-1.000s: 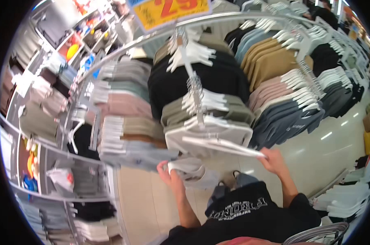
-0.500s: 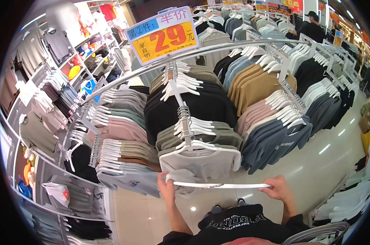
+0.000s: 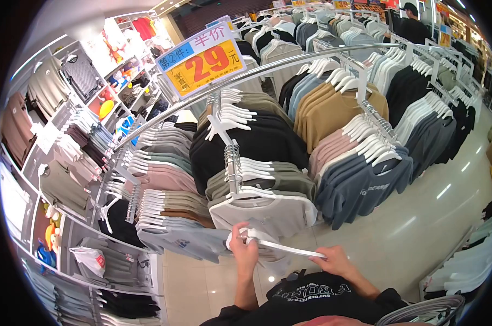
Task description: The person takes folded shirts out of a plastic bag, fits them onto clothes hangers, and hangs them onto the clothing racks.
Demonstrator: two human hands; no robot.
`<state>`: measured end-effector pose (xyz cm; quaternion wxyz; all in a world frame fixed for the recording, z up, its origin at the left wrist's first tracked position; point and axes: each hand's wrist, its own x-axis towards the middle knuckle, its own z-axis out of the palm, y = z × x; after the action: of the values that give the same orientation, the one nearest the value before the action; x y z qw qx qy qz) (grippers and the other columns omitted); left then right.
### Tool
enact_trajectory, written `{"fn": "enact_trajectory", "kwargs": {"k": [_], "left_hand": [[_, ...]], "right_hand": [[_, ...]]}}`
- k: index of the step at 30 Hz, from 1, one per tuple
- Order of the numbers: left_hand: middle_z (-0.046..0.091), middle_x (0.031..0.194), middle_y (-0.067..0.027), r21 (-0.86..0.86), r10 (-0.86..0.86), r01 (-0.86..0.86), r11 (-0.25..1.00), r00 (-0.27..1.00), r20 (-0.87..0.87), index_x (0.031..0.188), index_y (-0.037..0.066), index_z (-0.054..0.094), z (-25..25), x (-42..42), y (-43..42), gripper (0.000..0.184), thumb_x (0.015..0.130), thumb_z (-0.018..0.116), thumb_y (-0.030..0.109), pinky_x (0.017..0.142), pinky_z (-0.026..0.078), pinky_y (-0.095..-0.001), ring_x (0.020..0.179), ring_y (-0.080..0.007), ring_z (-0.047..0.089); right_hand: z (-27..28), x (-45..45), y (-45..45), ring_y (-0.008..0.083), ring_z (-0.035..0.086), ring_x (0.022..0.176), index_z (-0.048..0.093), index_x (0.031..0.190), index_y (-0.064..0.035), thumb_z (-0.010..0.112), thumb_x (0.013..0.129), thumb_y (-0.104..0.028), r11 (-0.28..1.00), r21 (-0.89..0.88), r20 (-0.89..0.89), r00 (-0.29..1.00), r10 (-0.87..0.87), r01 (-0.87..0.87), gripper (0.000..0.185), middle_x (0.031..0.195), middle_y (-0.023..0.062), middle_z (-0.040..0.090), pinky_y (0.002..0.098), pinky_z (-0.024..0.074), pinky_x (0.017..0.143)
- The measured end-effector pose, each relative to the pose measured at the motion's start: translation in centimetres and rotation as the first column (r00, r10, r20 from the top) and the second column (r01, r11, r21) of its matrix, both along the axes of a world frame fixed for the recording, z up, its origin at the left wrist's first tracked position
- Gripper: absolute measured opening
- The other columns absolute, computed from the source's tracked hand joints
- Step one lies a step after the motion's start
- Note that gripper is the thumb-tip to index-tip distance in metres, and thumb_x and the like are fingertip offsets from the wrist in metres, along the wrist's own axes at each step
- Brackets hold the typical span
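A slim white clothes hanger [image 3: 287, 248] stretches between my two hands, seen nearly edge-on and sloping down to the right. My left hand [image 3: 245, 251] is closed around its left part, close to where the hook seems to be. At the opposite end, the fingers of my right hand [image 3: 334, 261] pinch the tip. Just beyond the hanger, a light grey shirt [image 3: 262, 214] hangs at the front of the middle rail. Something pale shows beneath the hanger; whether it is cloth I cannot tell.
A curved metal rail [image 3: 268, 68] carries a price sign [image 3: 201, 60]. Dark blue shirts [image 3: 360, 190] hang to the right, light blue-grey shirts [image 3: 183, 239] to the left. Shelves with a white bag [image 3: 88, 261] stand at left. A person in black [image 3: 413, 27] is far back.
My hands have drawn closer together, the right one moving left and a little down. The hanger has turned from nearly level to sloping. The camera view has shifted slightly.
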<state>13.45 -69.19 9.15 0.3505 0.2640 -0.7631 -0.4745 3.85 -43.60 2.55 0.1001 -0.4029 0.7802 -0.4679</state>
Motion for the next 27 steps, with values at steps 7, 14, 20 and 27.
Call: {"fn": "enact_trajectory", "kwargs": {"k": [7,14,20,27], "left_hand": [[0.053,0.075,-0.0040,-0.017,0.057,-0.062,0.998,0.980,-0.193,0.104,0.000,0.057,2.8,0.5,4.8,0.042,0.064,0.056,-0.008,0.063,0.040,-0.0266,0.067,-0.0133,0.050],[0.058,0.080,-0.0116,-0.638,0.001,-0.231,0.735,0.941,-0.340,0.100,-0.002,0.060,2.7,-0.9,3.5,0.038,0.076,0.055,0.026,0.069,0.042,-0.0365,0.075,-0.0270,0.054],[0.057,0.060,-0.0102,-0.490,-0.270,0.217,0.844,0.962,-0.039,0.084,0.001,0.066,1.3,0.4,2.9,0.025,0.067,0.051,0.012,0.054,0.042,-0.0346,0.050,-0.0264,0.051],[0.057,0.060,-0.0106,-0.115,-0.235,0.221,0.969,0.964,-0.128,0.083,-0.002,0.064,0.7,0.7,2.8,0.028,0.072,0.041,0.009,0.053,0.040,-0.0300,0.052,-0.0159,0.050]], "right_hand": [[1.1,1.1,1.8,0.0160,0.056,0.048,0.069,0.081,-0.0049,0.072,0.084,-0.020,0.998,-0.059,0.285,0.958,0.030,-0.014,0.016,0.058,0.0095,0.060,0.0302,0.0423,0.048],[3.1,1.2,3.4,0.0187,0.055,0.050,0.068,0.082,-0.0027,0.070,0.085,-0.017,0.986,-0.130,0.260,0.956,0.135,-0.104,0.015,0.061,0.0110,0.059,0.0281,0.0419,0.050],[-0.5,1.2,4.3,0.0106,0.056,0.066,0.067,0.085,-0.0006,0.060,0.093,-0.021,0.969,-0.222,0.516,0.830,0.212,-0.110,0.023,0.070,0.0050,0.064,0.0271,0.0453,0.063],[-11.8,-0.8,3.6,0.0122,0.057,0.079,0.063,0.101,-0.0018,0.049,0.098,-0.028,0.969,-0.105,0.802,0.595,-0.050,0.223,0.030,0.085,0.0050,0.063,0.0273,0.0449,0.075]]}}
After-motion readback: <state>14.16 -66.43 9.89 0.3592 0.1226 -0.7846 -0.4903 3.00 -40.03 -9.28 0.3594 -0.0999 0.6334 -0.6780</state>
